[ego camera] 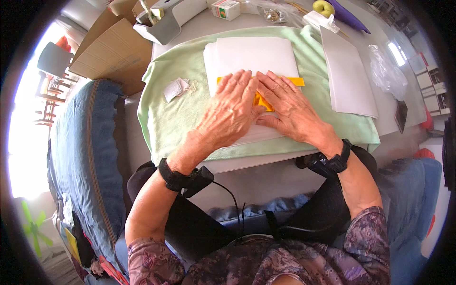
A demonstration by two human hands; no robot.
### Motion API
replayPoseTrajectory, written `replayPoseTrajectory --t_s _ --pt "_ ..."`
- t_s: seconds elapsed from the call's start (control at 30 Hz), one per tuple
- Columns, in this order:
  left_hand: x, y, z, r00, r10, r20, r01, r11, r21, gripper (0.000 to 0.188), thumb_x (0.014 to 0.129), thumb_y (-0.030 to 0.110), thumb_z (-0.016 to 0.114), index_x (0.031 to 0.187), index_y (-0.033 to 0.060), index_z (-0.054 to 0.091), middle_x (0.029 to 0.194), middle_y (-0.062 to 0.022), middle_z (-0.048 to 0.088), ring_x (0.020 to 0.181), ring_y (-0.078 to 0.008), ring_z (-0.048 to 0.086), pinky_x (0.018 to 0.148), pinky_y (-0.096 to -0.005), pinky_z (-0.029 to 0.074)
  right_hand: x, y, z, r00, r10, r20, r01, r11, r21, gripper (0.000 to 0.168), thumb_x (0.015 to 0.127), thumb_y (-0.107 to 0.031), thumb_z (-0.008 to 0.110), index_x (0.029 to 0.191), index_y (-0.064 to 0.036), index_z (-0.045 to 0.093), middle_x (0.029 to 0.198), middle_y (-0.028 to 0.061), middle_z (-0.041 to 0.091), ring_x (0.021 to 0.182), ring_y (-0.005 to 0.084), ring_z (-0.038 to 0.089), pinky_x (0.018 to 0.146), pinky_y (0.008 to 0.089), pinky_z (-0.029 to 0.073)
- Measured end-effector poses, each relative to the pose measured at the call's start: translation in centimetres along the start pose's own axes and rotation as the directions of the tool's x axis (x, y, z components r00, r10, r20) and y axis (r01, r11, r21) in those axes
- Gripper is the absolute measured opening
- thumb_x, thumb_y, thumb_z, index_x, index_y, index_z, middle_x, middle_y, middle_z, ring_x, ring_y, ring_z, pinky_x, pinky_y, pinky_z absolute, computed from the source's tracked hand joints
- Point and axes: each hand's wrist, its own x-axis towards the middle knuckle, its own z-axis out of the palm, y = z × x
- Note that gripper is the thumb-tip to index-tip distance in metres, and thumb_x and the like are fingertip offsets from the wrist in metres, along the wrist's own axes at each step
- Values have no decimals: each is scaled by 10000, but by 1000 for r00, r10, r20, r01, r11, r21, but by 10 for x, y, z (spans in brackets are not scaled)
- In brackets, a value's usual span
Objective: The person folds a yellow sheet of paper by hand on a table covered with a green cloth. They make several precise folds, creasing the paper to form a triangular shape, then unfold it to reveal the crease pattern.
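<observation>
Both hands lie flat, palms down, over a glossy yellow-gold sheet [263,102] on a stack of white paper [254,53]. My left hand [231,105] covers the sheet's left part, its fingers stretched out and nearly together. Angled in from the other side, my right hand [286,99] presses on the right part, with its thumb spread from the fingers. A straight yellow band [296,82] sticks out past the right fingertips. How the sheet is folded under my palms is hidden. Beneath the paper is a light green towel [178,124].
Small white packets [176,89] with string lie left on the towel. A folded white sheet [349,78], a plastic bag [386,73] and a phone [401,115] are right. Behind stand a cardboard box [114,50], a grey organizer [164,30], a small carton [226,9] and an apple [323,8].
</observation>
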Motion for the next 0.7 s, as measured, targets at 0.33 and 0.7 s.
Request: replayPoseTrajectory --t_s 0.33,0.7 --pt "-11 -7 11 980 -102 170 120 987 -102 826 994 581 379 1480 -78 268 1559 -294 246 1472 -413 211 1209 -488 159 3 -1 0 1000 -19 -20 18 999 -47 828 948 -638 423 1458 14 404 1529 184 373 1439 338 313 1197 460 230" --pt "-19 -18 11 979 -161 127 165 986 -24 887 990 624 329 1454 -131 298 1542 -325 255 1473 -421 200 1219 -474 115 0 2 4 1000 -16 -27 16 1000 4 833 895 -567 591 1471 -1 386 1551 160 347 1458 319 286 1205 465 209"
